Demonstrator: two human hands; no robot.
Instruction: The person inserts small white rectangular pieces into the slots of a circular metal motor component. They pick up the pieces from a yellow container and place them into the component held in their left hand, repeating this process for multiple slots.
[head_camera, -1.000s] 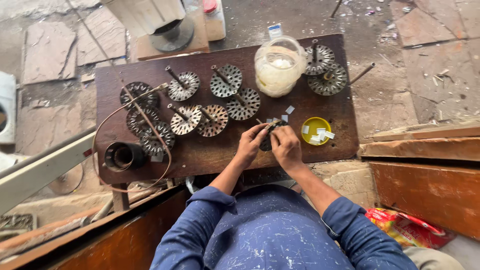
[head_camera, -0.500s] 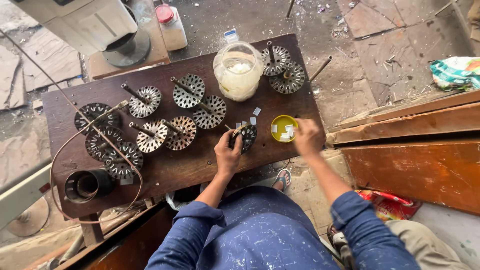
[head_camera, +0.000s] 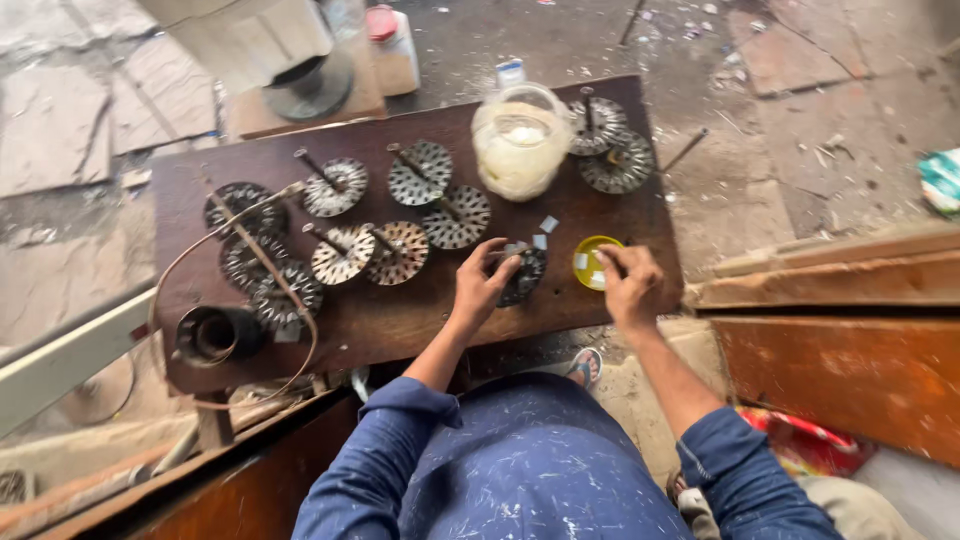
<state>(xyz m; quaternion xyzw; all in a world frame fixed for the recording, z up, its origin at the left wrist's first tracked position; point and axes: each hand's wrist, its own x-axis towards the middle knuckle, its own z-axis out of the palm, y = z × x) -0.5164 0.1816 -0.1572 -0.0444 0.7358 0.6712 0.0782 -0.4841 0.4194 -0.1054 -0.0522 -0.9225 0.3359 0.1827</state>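
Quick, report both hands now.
Left hand: fingers curled on the dark perforated disc.
Right hand: fingers pinched at the yellow dish; contents cannot be told.

Blue long-sleeved cloth shirt, flecked all over with pale paint-like scratches and specks. Sleeves pushed up short of the wrists. Left hand (head_camera: 482, 285) and right hand (head_camera: 630, 285) bare, ungloved.

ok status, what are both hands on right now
Left hand gripping dark perforated metal disc. Right hand fingers in small yellow dish. Nothing between them.
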